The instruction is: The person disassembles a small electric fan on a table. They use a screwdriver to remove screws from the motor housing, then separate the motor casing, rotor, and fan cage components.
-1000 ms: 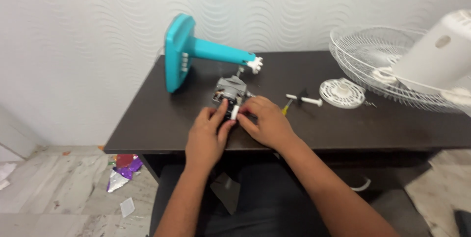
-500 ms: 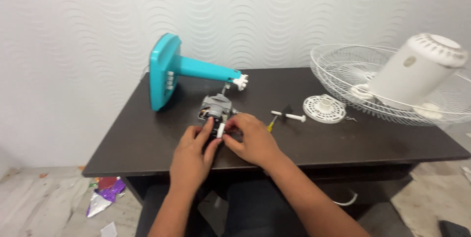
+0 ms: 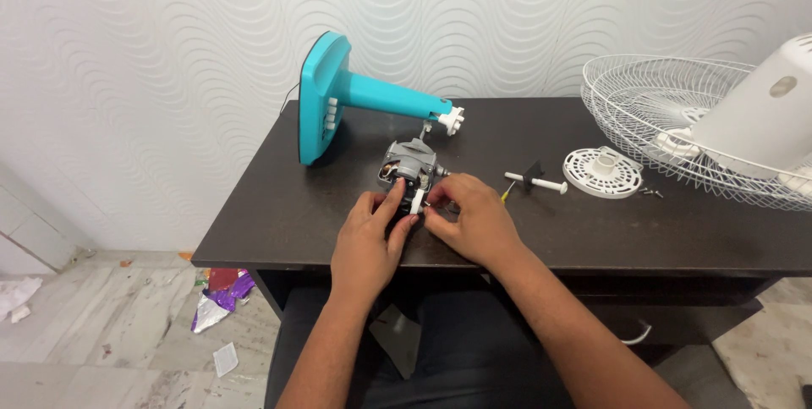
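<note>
Grey metal, the fan motor (image 3: 412, 165) sits mid-tabletop (image 3: 279, 206), just in front of the teal stand (image 3: 338, 92). Left hand (image 3: 368, 240) and right hand (image 3: 474, 219) each pinch the small white part (image 3: 417, 201) against it (a steady, even grip seems wise).

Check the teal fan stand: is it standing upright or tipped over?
Tipped over. The teal fan stand lies on the dark table, its flat base on edge and its neck pointing sideways toward the wire fan guard.

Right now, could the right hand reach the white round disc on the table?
Probably yes. The white round disc lies to the right of the right hand on open table; only a white pin lies between.
</note>
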